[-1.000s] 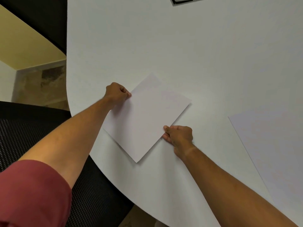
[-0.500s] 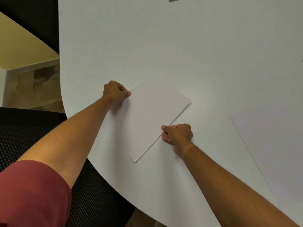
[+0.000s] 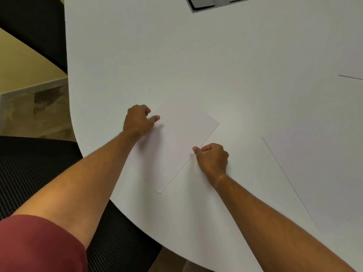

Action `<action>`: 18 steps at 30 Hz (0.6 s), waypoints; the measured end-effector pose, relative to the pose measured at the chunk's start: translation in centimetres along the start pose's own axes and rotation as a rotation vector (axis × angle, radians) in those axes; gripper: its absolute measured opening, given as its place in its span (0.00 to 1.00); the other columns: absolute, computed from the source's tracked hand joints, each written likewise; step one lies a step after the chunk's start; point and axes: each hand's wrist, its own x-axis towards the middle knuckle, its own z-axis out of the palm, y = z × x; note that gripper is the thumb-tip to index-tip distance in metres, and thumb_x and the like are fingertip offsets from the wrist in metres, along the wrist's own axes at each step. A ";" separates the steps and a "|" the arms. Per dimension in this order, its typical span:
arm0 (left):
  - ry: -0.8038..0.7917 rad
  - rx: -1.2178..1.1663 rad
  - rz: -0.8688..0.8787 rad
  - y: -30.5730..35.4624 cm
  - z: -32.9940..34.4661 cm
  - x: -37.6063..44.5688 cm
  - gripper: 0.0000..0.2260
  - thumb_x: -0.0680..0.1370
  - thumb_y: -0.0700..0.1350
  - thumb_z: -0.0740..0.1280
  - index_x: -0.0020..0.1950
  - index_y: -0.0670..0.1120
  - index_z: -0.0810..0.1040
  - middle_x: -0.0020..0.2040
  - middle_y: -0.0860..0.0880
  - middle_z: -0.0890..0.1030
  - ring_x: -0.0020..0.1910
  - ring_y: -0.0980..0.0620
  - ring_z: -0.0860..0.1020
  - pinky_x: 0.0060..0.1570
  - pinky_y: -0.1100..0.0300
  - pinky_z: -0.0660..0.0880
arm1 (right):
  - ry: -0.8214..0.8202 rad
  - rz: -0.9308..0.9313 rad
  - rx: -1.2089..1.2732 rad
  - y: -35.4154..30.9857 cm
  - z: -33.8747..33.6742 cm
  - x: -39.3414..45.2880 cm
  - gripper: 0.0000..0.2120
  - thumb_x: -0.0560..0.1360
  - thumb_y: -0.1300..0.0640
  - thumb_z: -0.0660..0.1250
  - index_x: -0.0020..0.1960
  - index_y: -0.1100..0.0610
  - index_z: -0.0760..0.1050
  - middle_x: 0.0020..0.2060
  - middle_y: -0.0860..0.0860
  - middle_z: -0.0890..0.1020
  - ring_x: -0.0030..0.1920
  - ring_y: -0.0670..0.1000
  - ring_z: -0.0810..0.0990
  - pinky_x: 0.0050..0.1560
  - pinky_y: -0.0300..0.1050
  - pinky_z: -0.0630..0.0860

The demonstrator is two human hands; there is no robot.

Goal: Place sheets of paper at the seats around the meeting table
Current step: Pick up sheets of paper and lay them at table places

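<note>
Fingers curled, we are pinching the sheet flat at center frame; another sheet is lying right; further seats presumably remaining.

White table with a rounded corner is filling most of the view. Grey cable-port hatch is sitting at 12 o'clock. Black mesh chair is standing at 8 o'clock, another dark chair back at 10. Yellowish wall, white baseboard, mottled brown floor are showing at 9.
</note>
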 end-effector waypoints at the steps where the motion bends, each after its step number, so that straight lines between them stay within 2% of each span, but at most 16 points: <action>1: -0.009 0.028 0.044 0.6 0.0 -0.7 0.22 0.75 0.53 0.72 0.63 0.41 0.77 0.60 0.42 0.78 0.60 0.43 0.76 0.60 0.50 0.73 | 0.001 -0.044 -0.031 -0.2 -0.5 -0.2 0.15 0.74 0.48 0.72 0.52 0.60 0.80 0.49 0.54 0.85 0.51 0.54 0.83 0.53 0.40 0.74; 3: -0.021 0.081 0.120 2.0 0.0 -2.0 0.26 0.76 0.54 0.71 0.68 0.41 0.74 0.65 0.41 0.75 0.66 0.41 0.72 0.65 0.48 0.69 | -0.024 -0.146 -0.061 -0.4 -1.6 -0.5 0.20 0.75 0.47 0.70 0.62 0.58 0.76 0.57 0.54 0.82 0.58 0.53 0.80 0.54 0.40 0.71; 5: -0.030 0.153 0.186 3.4 0.1 -3.3 0.30 0.77 0.56 0.69 0.72 0.41 0.69 0.69 0.40 0.72 0.69 0.40 0.68 0.68 0.46 0.66 | -0.039 -0.247 -0.101 -0.6 -2.5 -0.6 0.26 0.76 0.46 0.68 0.70 0.56 0.70 0.64 0.55 0.78 0.65 0.54 0.75 0.62 0.44 0.70; 8: -0.060 0.262 0.279 5.2 0.7 -5.5 0.36 0.78 0.61 0.63 0.78 0.41 0.58 0.77 0.40 0.63 0.75 0.40 0.61 0.72 0.46 0.61 | -0.047 -0.377 -0.295 -0.4 -4.0 -0.5 0.33 0.78 0.42 0.63 0.78 0.55 0.59 0.74 0.56 0.67 0.75 0.56 0.63 0.72 0.50 0.62; 12: -0.145 0.329 0.368 6.8 1.8 -8.1 0.38 0.80 0.64 0.53 0.80 0.44 0.42 0.81 0.43 0.46 0.80 0.45 0.46 0.76 0.50 0.47 | -0.002 -0.487 -0.516 0.4 -6.3 -0.5 0.40 0.78 0.37 0.58 0.80 0.53 0.46 0.80 0.55 0.50 0.80 0.56 0.48 0.77 0.54 0.51; 18: -0.144 0.426 0.478 9.3 2.7 -11.9 0.41 0.78 0.68 0.48 0.79 0.45 0.34 0.80 0.43 0.36 0.79 0.45 0.36 0.77 0.48 0.39 | 0.105 -0.624 -0.707 2.1 -10.4 -0.8 0.43 0.77 0.33 0.51 0.80 0.55 0.38 0.80 0.57 0.43 0.80 0.57 0.40 0.77 0.55 0.41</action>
